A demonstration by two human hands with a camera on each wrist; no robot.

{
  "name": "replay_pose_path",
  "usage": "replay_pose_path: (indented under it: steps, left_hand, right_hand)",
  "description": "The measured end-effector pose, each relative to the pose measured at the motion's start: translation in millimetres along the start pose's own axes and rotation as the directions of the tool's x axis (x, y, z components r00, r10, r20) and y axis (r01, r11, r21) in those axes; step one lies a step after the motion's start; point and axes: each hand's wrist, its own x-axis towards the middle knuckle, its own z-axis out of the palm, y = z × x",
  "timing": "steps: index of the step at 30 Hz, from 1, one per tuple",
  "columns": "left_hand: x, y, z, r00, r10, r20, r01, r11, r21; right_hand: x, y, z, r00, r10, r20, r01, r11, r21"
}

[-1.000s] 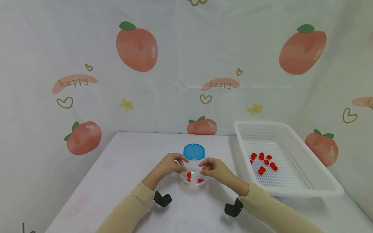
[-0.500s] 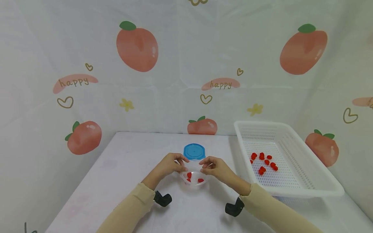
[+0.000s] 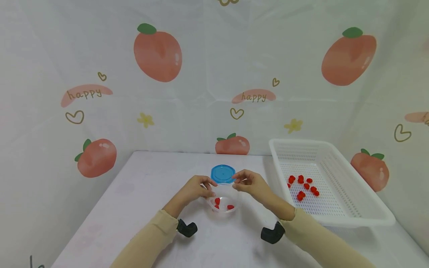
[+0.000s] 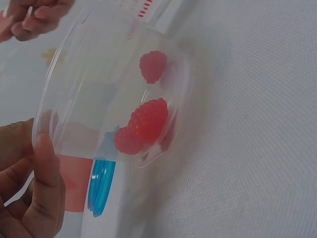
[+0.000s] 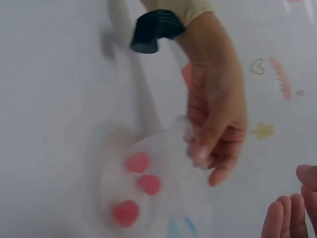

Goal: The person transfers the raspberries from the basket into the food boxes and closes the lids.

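Clear plastic forms the cup (image 4: 89,84), which sits on the table (image 3: 161,167) with three red berries (image 4: 148,121) inside; the left hand (image 3: 197,188) pinches the cup's rim at its left side, that grip nearly together on the wall; the right hand (image 3: 252,183) hangs apart at the cup's far right, its grip loosely parted and holding nothing; the blue lid (image 3: 222,173) lies just beyond the cup; a white basket (image 3: 355,222) with other berries (image 3: 300,180) stands to the cup's right.
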Motion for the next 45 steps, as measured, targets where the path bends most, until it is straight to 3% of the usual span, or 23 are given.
replay_pose_path:
  steps: [7, 13, 21, 28, 31, 36, 39, 45]
  left_hand:
    - [-0.7, 0.8, 0.5, 1.0, -0.005, -0.002, 0.005, 1.0, 0.003]
    - [-1.3, 0.4, 0.3, 1.0, 0.0, 0.001, 0.0, 1.0, 0.007]
    - [-1.3, 1.4, -0.3, 1.0, -0.01, -0.001, 0.01, 1.0, 0.016]
    - [-0.1, 0.6, -0.4, 1.0, -0.015, -0.005, 0.015, 1.0, 0.021]
    - [-0.5, 0.8, -0.7, 1.0, -0.017, -0.008, 0.017, 1.0, 0.02]
    - [-0.5, 0.8, -0.8, 1.0, -0.015, -0.007, 0.015, 1.0, 0.016]
    - [-0.4, 1.4, -0.8, 1.0, -0.013, -0.008, 0.013, 1.0, 0.016]
    - [-1.4, 3.9, -0.9, 1.0, -0.018, -0.008, 0.018, 1.0, 0.018]
  right_hand:
    - [1.7, -23.6, -23.9, 0.997, -0.059, -0.041, 0.062, 0.995, 0.073]
    - [6.8, -30.8, -51.6, 0.983, -0.102, -0.151, 0.122, 0.984, 0.128]
    - [20.2, -20.5, -90.2, 0.944, -0.123, -0.308, 0.23, 0.911, 0.341]
    - [27.5, -2.3, -127.5, 0.912, -0.126, -0.39, 0.27, 0.9, 0.341]
    - [29.2, 9.0, -142.4, 0.905, -0.119, -0.409, 0.266, 0.908, 0.323]
    - [27.3, 25.7, -161.1, 0.906, -0.079, -0.415, 0.148, 0.98, 0.135]
    - [24.9, 33.4, -169.3, 0.925, -0.049, -0.376, 0.05, 0.999, -0.006]
    - [21.8, 46.3, -179.8, 0.967, 0.045, -0.252, -0.085, 0.985, -0.15]
